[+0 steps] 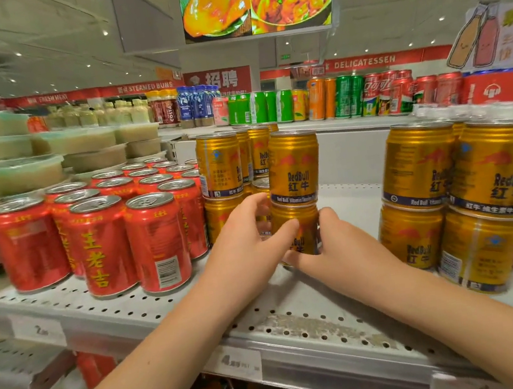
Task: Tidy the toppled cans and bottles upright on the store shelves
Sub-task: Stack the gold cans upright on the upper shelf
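Note:
Two gold Red Bull cans stand stacked in the middle of the white perforated shelf [311,325]. The lower gold can [298,224] is upright, and both my hands are curled round it: my left hand [248,246] from the left with the thumb across its front, my right hand [334,246] from the right and below. The upper gold can [293,167] sits on top of it, label facing me, with no hand on it. More stacked gold cans [220,166] stand just behind on the left.
Red herbal-tea cans [101,244] fill the shelf's left side. Stacked gold cans [460,196] stand at the right, with bare shelf between them and my hands. Plastic tubs [22,173] lie far left. Soda cans [349,97] line a farther shelf.

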`<action>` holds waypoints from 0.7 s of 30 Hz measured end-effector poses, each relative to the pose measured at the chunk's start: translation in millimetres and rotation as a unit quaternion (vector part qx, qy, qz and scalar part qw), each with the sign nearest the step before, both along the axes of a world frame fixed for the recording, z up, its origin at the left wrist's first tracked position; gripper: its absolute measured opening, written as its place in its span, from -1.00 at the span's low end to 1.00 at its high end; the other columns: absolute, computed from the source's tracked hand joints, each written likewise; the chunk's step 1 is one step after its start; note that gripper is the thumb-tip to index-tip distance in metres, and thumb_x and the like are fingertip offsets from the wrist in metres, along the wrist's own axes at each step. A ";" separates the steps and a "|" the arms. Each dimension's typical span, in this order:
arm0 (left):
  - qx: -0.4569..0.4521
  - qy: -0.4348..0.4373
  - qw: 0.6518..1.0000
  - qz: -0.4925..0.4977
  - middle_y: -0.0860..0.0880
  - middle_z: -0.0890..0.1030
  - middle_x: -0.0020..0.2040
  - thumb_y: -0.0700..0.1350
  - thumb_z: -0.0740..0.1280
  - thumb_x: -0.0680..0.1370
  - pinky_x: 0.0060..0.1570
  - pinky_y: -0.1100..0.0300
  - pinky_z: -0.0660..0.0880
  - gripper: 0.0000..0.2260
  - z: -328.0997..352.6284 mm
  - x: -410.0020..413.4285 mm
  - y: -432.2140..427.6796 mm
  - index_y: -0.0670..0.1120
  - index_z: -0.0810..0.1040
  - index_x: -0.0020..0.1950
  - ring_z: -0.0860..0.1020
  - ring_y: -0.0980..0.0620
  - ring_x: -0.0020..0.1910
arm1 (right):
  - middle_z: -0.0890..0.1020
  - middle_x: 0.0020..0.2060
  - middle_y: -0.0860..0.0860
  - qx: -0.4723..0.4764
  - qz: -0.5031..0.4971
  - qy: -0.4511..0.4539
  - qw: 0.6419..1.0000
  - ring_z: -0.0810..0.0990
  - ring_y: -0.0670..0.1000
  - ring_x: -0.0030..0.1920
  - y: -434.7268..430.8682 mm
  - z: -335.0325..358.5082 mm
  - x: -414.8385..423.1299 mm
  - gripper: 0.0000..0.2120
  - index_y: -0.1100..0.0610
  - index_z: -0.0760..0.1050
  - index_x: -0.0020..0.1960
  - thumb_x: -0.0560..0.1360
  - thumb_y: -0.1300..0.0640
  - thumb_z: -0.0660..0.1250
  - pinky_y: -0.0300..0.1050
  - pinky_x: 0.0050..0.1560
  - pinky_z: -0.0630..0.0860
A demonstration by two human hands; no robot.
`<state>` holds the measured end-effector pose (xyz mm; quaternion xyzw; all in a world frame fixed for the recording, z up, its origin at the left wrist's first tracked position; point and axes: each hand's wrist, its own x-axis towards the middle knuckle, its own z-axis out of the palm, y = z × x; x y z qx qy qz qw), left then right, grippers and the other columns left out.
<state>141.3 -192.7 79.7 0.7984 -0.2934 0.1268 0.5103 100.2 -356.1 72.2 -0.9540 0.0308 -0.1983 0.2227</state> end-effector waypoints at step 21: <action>0.142 -0.157 0.963 0.165 0.08 0.61 -0.01 0.38 0.23 0.55 -0.26 0.13 0.38 -0.50 19.3 20.6 7.1 0.03 0.36 0.28 0.61 -0.01 -0.09 | 0.56 -0.16 -0.14 0.040 -0.010 0.011 0.999 0.58 -0.11 -0.20 23.0 -3.8 24.4 -0.44 -0.03 0.30 0.14 0.36 -0.36 0.36 -0.10 -0.28 0.54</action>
